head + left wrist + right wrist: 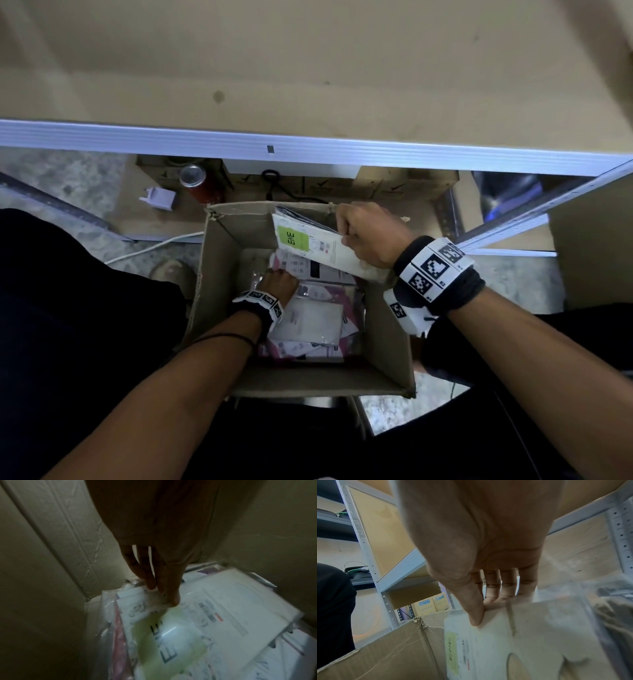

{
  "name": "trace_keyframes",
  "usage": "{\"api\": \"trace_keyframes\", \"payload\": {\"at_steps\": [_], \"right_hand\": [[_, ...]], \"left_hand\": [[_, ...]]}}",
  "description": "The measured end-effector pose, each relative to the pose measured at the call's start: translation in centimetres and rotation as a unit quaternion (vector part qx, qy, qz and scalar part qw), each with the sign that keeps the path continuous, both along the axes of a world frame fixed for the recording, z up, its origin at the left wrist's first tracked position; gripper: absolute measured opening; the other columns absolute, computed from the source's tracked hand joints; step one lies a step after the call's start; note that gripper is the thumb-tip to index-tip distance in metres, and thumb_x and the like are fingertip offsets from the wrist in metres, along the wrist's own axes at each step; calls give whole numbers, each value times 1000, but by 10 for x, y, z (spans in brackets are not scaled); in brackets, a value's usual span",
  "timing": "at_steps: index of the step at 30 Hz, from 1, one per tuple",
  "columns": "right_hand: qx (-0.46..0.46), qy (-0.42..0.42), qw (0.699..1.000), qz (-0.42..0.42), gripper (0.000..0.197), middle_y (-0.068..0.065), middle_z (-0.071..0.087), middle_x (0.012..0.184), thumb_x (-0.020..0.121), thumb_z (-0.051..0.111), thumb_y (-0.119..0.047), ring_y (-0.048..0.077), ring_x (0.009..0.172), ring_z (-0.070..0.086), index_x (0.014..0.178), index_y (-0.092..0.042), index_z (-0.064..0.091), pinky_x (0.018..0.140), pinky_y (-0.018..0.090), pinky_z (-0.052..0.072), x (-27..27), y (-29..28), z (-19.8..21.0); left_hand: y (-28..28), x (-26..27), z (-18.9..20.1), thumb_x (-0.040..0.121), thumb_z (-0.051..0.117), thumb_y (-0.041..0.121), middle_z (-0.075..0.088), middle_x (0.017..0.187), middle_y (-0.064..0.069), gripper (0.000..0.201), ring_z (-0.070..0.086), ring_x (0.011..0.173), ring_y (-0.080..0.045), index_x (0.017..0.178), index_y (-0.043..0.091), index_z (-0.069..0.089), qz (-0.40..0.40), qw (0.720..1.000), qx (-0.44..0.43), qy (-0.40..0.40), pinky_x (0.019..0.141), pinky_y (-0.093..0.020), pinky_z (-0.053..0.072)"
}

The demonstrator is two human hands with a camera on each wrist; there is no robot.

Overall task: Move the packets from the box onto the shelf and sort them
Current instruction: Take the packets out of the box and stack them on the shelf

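Observation:
An open cardboard box [219,291] stands on the floor with several plastic-wrapped white packets [308,318] inside. My right hand [366,236] holds a small stack of white packets with a green label [308,243] over the box's far right corner; in the right wrist view the thumb [474,609] and fingers pinch the stack's [530,642] edge. My left hand [277,279] reaches deep into the box. In the left wrist view its fingertips [164,592] pinch the top edge of a green-labelled packet [171,635] lying on the pile.
The shelf board [308,68] with its pale metal front rail [308,144] spans the view above the box. Under it sit a red can [197,183], a white adapter [159,198], a black cable [274,185] and cartons. A metal upright [368,561] stands at left.

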State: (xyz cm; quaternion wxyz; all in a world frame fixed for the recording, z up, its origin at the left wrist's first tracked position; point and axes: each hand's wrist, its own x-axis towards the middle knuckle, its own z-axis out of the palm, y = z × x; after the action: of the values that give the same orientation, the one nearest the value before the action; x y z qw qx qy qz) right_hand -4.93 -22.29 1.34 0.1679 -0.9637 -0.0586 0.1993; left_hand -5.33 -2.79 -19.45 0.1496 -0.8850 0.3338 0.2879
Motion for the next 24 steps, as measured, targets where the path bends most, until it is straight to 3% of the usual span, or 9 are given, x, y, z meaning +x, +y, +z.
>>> {"api": "trace_keyframes", "payload": {"at_steps": [3, 11, 13, 18, 24], "right_hand": [[-4, 4, 1000, 2, 13, 0, 57, 92, 89, 60, -13, 24, 81, 56, 84, -18, 49, 73, 45, 52, -2, 0, 0], [-18, 9, 1000, -8, 14, -2, 57, 89, 88, 59, -9, 23, 78, 56, 83, -17, 49, 68, 42, 52, -8, -2, -4], [-16, 10, 1000, -7, 14, -1, 58, 89, 87, 60, -9, 24, 78, 56, 82, -17, 49, 69, 42, 52, -8, -3, -4], [-11, 2, 1000, -7, 13, -1, 58, 89, 87, 60, -8, 23, 77, 56, 83, -16, 50, 69, 44, 53, -9, -2, -5], [-10, 2, 1000, 0, 12, 1, 57, 91, 88, 60, -10, 23, 79, 56, 83, -16, 51, 72, 44, 53, -4, 0, -2]], "left_hand": [[-5, -5, -3, 97, 50, 5, 66, 124, -15, 30, 61, 119, -33, 122, 6, 66, -23, 999, -1, 23, 96, -43, 50], [-2, -10, -7, 100, 54, 23, 48, 137, -17, 39, 44, 132, -36, 134, 5, 60, 17, 998, -30, 46, 102, -50, 48], [-1, -11, -5, 100, 54, 22, 50, 136, -15, 38, 44, 133, -35, 134, 7, 59, 17, 998, -31, 44, 102, -48, 48], [2, -12, 6, 91, 57, 1, 63, 126, -14, 36, 60, 121, -34, 126, 10, 64, 2, 998, -36, 42, 95, -46, 53], [4, -11, 27, 81, 75, 3, 65, 126, -15, 41, 62, 119, -33, 120, 9, 62, 65, 990, -51, 117, 96, -43, 52]]}}
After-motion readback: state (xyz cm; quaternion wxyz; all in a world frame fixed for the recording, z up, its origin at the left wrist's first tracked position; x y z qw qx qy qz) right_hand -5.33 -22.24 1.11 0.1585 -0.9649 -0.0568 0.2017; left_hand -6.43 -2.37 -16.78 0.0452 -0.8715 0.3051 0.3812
